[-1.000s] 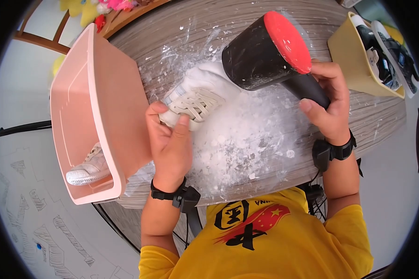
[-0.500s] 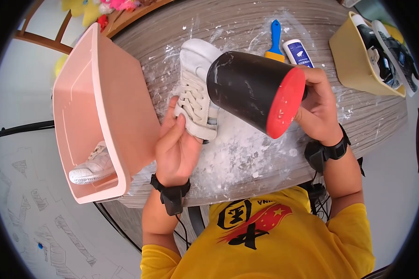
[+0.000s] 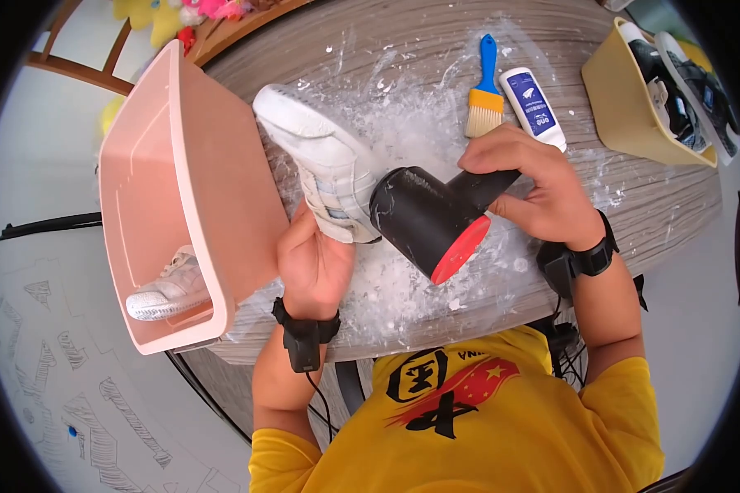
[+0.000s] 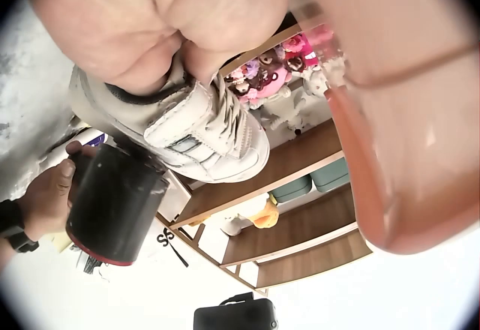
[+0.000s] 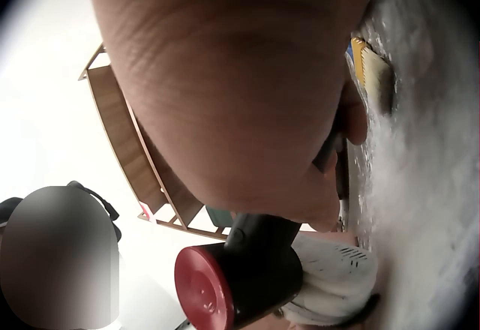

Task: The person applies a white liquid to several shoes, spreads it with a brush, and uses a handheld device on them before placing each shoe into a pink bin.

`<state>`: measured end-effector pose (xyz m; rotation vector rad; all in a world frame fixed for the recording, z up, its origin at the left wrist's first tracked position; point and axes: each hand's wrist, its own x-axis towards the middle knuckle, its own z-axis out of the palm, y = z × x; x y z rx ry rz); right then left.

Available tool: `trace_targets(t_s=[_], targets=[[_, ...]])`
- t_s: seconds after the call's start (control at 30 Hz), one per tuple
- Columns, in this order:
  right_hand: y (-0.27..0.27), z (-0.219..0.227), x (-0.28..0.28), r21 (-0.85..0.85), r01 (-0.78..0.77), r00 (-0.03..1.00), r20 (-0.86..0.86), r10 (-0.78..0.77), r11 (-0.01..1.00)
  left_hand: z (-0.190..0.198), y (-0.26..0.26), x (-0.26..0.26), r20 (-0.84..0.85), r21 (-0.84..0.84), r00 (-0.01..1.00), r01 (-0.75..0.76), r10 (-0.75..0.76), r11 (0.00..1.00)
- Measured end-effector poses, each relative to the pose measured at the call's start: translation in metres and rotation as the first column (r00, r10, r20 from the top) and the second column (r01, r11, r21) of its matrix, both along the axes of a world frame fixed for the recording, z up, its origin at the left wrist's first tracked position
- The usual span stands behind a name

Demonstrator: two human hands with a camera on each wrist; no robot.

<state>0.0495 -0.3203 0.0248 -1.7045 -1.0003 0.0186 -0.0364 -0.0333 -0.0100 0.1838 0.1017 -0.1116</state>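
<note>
My left hand (image 3: 319,269) holds a white lace-up sneaker (image 3: 314,148) by its heel end, the toe pointing up and away to the left. In the left wrist view the fingers reach into the opening of the sneaker (image 4: 202,139), beside the laces. My right hand (image 3: 543,193) grips the handle of a black hair dryer (image 3: 423,218) with a red back end. The dryer's nozzle end is right at the side of the sneaker, near the heel. From the right wrist, the red end of the dryer (image 5: 202,289) faces away from the sneaker.
A pink bin (image 3: 238,181) lies on its side at the left, another white sneaker (image 3: 170,292) inside. A blue-handled brush (image 3: 486,99) and a white bottle (image 3: 534,107) lie beyond my right hand. A yellow bin (image 3: 612,107) of shoes stands at the right. White residue streaks the table (image 3: 386,304).
The sneaker has turned in my left hand, its toe now swung to the left. The dryer has come lower and turned, its red end now facing toward me, and the brush and bottle have come into view.
</note>
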Motion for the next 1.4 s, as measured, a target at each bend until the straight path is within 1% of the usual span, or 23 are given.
trace_targets(t_s=[0.03,0.13,0.23,0.33,0.43,0.53,0.63,0.67,0.7,0.77,0.8,0.87,0.9,0.97,1.0,1.1,1.27,1.4], targets=[[0.0,0.0,0.0,-0.002,0.008,1.0,0.005,-0.008,1.0,0.0,0.0,0.0,-0.017,-0.024,1.0,-0.013,0.013,1.0],[0.001,0.0,0.0,-0.017,0.032,0.999,0.014,-0.032,0.999,0.0,0.0,-0.002,-0.034,-0.013,0.999,-0.026,0.025,1.0],[0.001,0.001,0.001,-0.033,0.051,0.998,0.027,-0.05,0.998,-0.006,0.003,-0.004,0.012,-0.095,1.0,0.007,-0.005,0.995],[-0.001,0.001,0.002,-0.05,0.055,0.998,0.038,-0.053,0.997,-0.01,0.004,-0.007,0.03,-0.066,0.999,-0.01,0.012,0.998],[-0.003,0.0,0.003,-0.076,0.07,0.996,0.053,-0.066,0.995,-0.009,0.003,-0.007,0.086,-0.097,0.996,0.044,-0.035,0.994],[-0.004,-0.001,0.003,-0.105,0.085,0.994,0.072,-0.077,0.991,-0.007,0.0,-0.008,0.123,-0.084,0.992,0.035,-0.024,0.996],[-0.003,-0.002,0.005,-0.134,0.085,0.994,0.08,-0.075,0.987,-0.002,-0.002,-0.011,0.169,-0.08,0.981,0.107,-0.093,0.991],[-0.002,-0.003,0.005,-0.142,0.086,0.994,0.084,-0.075,0.986,-0.006,0.002,-0.015,0.214,0.417,0.973,-0.009,-0.089,0.909],[-0.002,-0.004,0.004,-0.149,0.088,0.993,0.087,-0.076,0.985,-0.016,0.01,-0.023,0.254,0.797,0.961,-0.144,-0.109,0.587],[-0.002,-0.004,0.005,-0.158,0.086,0.991,0.111,-0.069,0.984,-0.018,0.014,-0.03,0.269,0.939,0.953,-0.228,-0.138,0.256],[-0.001,-0.005,0.005,-0.161,0.087,0.99,0.123,-0.067,0.983,-0.019,0.015,-0.032,0.259,0.899,0.957,-0.189,-0.133,0.395],[0.0,-0.006,0.006,-0.17,0.112,0.982,0.173,-0.082,0.979,-0.032,0.019,-0.038,0.265,0.903,0.957,-0.204,-0.117,0.378],[0.0,-0.006,0.005,-0.178,0.124,0.977,0.193,-0.089,0.976,-0.052,0.026,-0.043,0.285,0.941,0.952,-0.256,-0.111,0.222],[0.001,-0.007,0.004,-0.158,0.127,0.976,0.196,-0.095,0.979,-0.049,0.022,-0.044,0.186,0.857,0.982,-0.183,0.043,0.481],[0.001,-0.006,0.006,-0.146,0.128,0.974,0.206,-0.096,0.981,-0.047,0.021,-0.044,0.157,0.819,0.983,-0.185,0.098,0.543],[0.002,-0.004,0.005,-0.148,0.101,0.979,0.189,-0.072,0.984,-0.042,0.018,-0.046,0.117,0.774,0.985,-0.173,0.131,0.609],[0.003,-0.006,0.005,-0.122,0.066,0.978,0.206,-0.039,0.99,-0.034,0.017,-0.049,0.096,0.742,0.991,-0.137,0.098,0.656],[0.005,-0.005,0.004,-0.082,0.033,0.969,0.246,-0.012,0.996,-0.018,0.021,-0.046,0.081,0.641,0.995,-0.1,0.063,0.761]])
